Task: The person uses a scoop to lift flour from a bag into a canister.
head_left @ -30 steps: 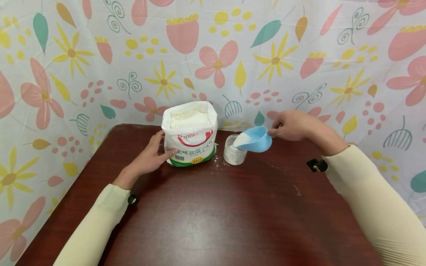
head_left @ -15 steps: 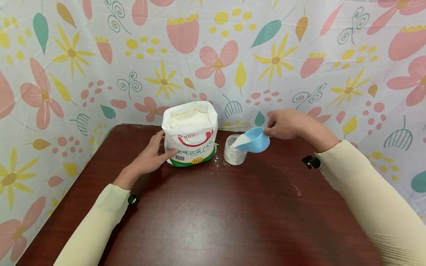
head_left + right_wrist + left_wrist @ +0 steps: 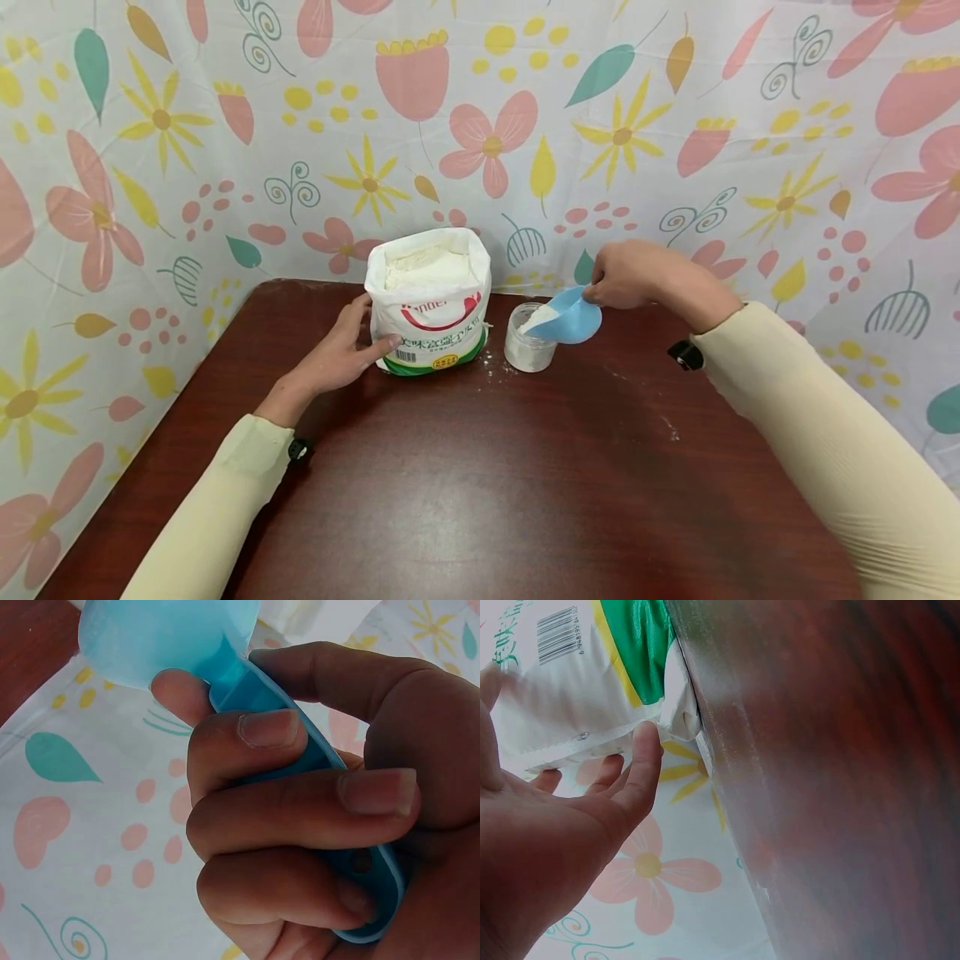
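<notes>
Brown table [image 3: 465,483], right hand [image 3: 630,275] and blue scoop [image 3: 572,321] slightly farther left than before.

site: indoor corner, kind of room not certain; looks like a cloth-screened nook, with home or kitchen possible but unconfirmed. evidence: white printed cloth [image 3: 487,158], visibly creased, hangs behind and down the left side, patterned with pink, yellow and teal flowers and leaves. glossy reddish-brown table [image 3: 480,467] stands close against it. kitchen-type goods on or above the table: bag of white powder [image 3: 431,308], clear jar [image 3: 528,354], blue scoop [image 3: 572,320]. these suggest domestic surroundings only weakly.
</notes>
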The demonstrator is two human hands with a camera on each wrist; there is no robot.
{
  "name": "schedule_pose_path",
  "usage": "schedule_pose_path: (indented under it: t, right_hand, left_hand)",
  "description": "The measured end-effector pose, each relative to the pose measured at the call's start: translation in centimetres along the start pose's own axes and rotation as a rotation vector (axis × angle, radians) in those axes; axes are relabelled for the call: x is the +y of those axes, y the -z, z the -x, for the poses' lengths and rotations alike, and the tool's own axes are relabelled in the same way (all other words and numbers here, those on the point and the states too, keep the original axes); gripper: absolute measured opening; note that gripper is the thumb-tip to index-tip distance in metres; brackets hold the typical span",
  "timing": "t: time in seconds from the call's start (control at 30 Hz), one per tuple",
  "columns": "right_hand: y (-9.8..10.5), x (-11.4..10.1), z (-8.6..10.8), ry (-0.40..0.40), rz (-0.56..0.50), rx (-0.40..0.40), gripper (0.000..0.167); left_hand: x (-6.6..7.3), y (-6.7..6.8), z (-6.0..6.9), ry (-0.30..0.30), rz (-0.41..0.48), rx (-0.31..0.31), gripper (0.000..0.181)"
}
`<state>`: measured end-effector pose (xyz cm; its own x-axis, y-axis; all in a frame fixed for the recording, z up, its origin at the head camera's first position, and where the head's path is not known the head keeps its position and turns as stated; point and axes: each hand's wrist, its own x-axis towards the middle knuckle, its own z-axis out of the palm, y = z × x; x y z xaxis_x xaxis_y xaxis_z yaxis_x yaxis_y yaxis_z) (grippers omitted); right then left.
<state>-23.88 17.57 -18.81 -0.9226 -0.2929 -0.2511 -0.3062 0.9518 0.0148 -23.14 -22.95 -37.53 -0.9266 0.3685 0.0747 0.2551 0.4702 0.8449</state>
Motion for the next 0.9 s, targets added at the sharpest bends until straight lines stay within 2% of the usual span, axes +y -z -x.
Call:
schedule_pose_path:
  t: [0.1,0.33,0.47,0.67,0.9]
  right_hand:
    - [0.2,-0.4,-0.2,-0.013,0.003,-0.028,0.028]
    - [1.2,-1.0,-0.8,-0.039,0.003,-0.091,0.042]
    - [1.6,-1.3,-1.1,-0.045,0.025,-0.114,0.044]
    - [2.2,-1.9,-1.6,-0.048,0.067,-0.144,0.036]
    - [3.1,-2.4,-2.4,-0.059,0.058,-0.196,0.027]
  left_hand:
    - [0.0,0.0,0.1,0.002,0.001,-0.003,0.093]
    - [-0.1,0.1,0.1,0.0,-0.009,0.0,0.093]
    - [0.0,0.1,0.1,-0.005,-0.004,-0.005,0.092]
    - [0.1,0.2,0.1,0.006,-0.001,-0.009,0.093]
    - [-0.1,0.2,0.0,0.005,0.003,-0.006,0.092]
